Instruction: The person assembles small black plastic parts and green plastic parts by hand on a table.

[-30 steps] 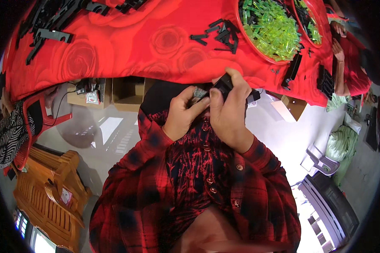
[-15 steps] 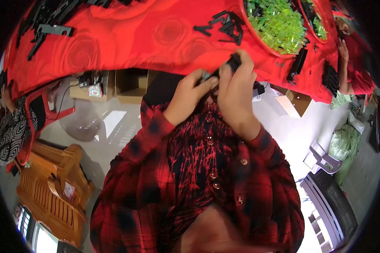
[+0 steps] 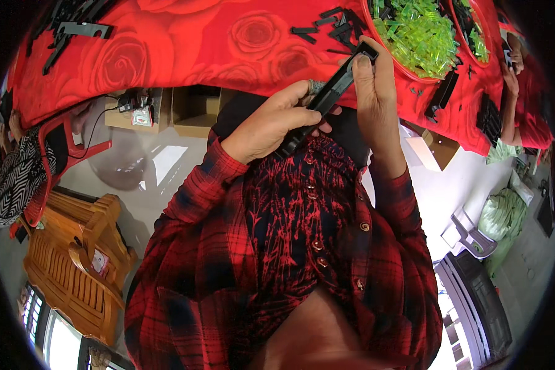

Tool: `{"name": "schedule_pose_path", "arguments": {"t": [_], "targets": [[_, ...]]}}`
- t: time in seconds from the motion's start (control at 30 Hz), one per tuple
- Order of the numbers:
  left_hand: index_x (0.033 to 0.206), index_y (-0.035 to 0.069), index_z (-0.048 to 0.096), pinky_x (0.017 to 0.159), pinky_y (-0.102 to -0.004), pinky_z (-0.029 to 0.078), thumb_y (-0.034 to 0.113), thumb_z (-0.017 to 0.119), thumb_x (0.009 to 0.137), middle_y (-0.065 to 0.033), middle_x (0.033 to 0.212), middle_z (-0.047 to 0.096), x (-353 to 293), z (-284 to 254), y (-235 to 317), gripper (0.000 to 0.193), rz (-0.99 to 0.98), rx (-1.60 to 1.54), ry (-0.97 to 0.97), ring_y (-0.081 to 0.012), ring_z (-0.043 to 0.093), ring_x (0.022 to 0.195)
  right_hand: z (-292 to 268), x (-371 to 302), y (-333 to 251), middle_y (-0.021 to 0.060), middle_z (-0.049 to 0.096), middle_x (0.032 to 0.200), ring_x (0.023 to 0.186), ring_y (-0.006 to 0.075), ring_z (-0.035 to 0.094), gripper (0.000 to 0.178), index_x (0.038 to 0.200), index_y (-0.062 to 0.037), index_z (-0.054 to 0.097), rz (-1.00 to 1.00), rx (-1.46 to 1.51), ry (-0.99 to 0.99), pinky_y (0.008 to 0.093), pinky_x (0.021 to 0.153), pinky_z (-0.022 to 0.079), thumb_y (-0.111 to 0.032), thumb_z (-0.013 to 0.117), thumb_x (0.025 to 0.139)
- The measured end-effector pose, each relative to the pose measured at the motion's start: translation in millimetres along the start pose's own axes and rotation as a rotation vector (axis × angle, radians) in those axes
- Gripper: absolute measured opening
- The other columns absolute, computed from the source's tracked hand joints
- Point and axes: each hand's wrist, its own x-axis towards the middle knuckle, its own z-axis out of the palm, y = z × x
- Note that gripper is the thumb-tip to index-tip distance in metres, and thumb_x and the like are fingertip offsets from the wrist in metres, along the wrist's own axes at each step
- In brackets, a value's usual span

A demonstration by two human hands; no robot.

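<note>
A long black plastic housing (image 3: 330,95), with a hollow channel along it, lies slanted between my hands over the table's near edge. My left hand (image 3: 274,120) is closed round its lower middle, thumb on top; something grey wraps one of its fingers. At the upper end, my right hand (image 3: 376,89) grips the housing with the thumb pressed on its face and the fingers behind. Just beyond, small black plastic strips (image 3: 342,28) lie loose on the red cloth. A red basin (image 3: 407,79) beside them holds many clear yellow-green pieces (image 3: 416,43).
More black housings (image 3: 83,29) are piled at the far left of the red tablecloth (image 3: 185,49). Another basin (image 3: 484,61) stands at right, near a co-worker's hand (image 3: 510,80). Below are cardboard boxes (image 3: 194,117), a red chair (image 3: 74,148) and a wooden bench (image 3: 74,259).
The black housing, mostly hidden in my hands before, now shows along its length. My right hand has risen and moved right; my left hand has shifted slightly left and down.
</note>
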Motion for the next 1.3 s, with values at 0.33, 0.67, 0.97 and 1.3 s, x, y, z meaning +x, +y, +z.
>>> {"name": "schedule_pose_path", "arguments": {"t": [0.33, 0.67, 0.97, 1.3], "targets": [[0.117, 0.000, 0.056, 0.077, -0.0252, 0.051, 0.012, 0.052, 0.101, -0.0057, 0.103, 0.067, 4, 6, -11, 0.020, 0.089, 0.267, 0.237, -0.0103, 0.062, 0.084, 8, -1, 7, 0.0112, 0.060, 0.100, 0.090, 0.0174, 0.057, 0.034, 0.134, 0.0029, 0.041, -0.003, 0.053, -0.016, 0.0292, 0.084, 0.047, -0.016, 0.045, 0.106], [0.103, -0.001, 0.061, 0.066, -0.0230, 0.047, 0.015, 0.060, 0.099, -0.0015, 0.081, 0.065, 0, 12, -4, 0.017, 0.158, 0.677, 0.428, -0.0057, 0.061, 0.076, 11, -6, 3, 0.0120, 0.061, 0.111, 0.101, 0.0150, 0.056, 0.041, 0.138, 0.0020, 0.038, 0.043, 0.064, -0.033, 0.0292, 0.095, 0.044, -0.026, 0.042, 0.107], [0.094, 0.000, 0.059, 0.057, -0.0333, 0.045, 0.017, 0.066, 0.092, -0.0107, 0.068, 0.060, 10, 7, -26, 0.019, 0.276, 0.660, 0.507, -0.0186, 0.056, 0.059, 16, -10, 23, 0.0136, 0.059, 0.104, 0.089, 0.0201, 0.055, 0.036, 0.134, 0.0013, 0.040, 0.020, 0.065, 0.037, 0.0336, 0.083, 0.045, -0.018, 0.048, 0.104], [0.098, -0.002, 0.061, 0.060, -0.0241, 0.048, 0.015, 0.062, 0.097, -0.0032, 0.077, 0.064, 9, 5, -24, 0.017, 0.127, 0.302, 0.397, -0.0076, 0.058, 0.066, 19, -12, 15, 0.0190, 0.059, 0.104, 0.098, 0.0311, 0.050, 0.042, 0.138, 0.0012, 0.038, 0.030, -0.117, 0.005, 0.0421, 0.090, 0.040, -0.023, 0.045, 0.105]]}}
